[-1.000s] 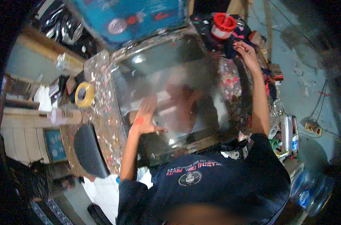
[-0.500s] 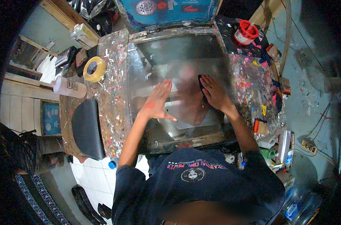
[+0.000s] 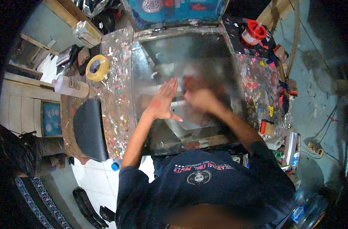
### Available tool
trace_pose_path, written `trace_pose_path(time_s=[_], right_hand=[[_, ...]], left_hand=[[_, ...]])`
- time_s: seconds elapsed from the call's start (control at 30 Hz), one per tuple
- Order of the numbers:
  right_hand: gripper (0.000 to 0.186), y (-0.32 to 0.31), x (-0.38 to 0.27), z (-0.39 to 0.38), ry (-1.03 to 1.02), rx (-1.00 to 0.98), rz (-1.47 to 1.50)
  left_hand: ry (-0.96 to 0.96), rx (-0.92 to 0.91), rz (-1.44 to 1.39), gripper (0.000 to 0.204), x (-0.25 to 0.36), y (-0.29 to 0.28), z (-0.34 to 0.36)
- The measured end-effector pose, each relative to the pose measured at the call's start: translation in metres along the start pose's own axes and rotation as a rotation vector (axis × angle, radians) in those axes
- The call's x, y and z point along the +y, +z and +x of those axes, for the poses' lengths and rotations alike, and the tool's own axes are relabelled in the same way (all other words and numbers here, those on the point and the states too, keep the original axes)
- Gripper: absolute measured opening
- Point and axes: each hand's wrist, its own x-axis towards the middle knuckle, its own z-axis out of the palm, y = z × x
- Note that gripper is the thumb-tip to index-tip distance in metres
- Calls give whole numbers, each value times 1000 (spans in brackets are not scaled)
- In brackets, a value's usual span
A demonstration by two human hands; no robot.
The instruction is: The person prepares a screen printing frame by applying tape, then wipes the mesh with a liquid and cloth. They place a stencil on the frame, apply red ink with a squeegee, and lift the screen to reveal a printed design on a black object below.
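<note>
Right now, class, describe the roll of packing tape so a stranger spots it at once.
Start at the reflective panel on the paint-spattered table. Left of it lies the roll of packing tape, just beyond a pale bottle. Its yellowish ring, open at the centre, sets it apart from that bottle and the black half-round sheet.

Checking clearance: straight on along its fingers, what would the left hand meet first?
Across the glossy panel, the left hand would probably meet the blue framed screen beyond the far edge; depth is unclear.
</note>
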Motion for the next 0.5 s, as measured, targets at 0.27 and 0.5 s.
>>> trace_pose_path(time_s=[0.27,0.5], right_hand=[[43,25,27,0,153,63,-66],[41,-16,-21,-49,324,-283,386]], left_hand=[[-12,-31,12,156,2,-7,6],[-13,-49,-11,157,-3,-4,4]])
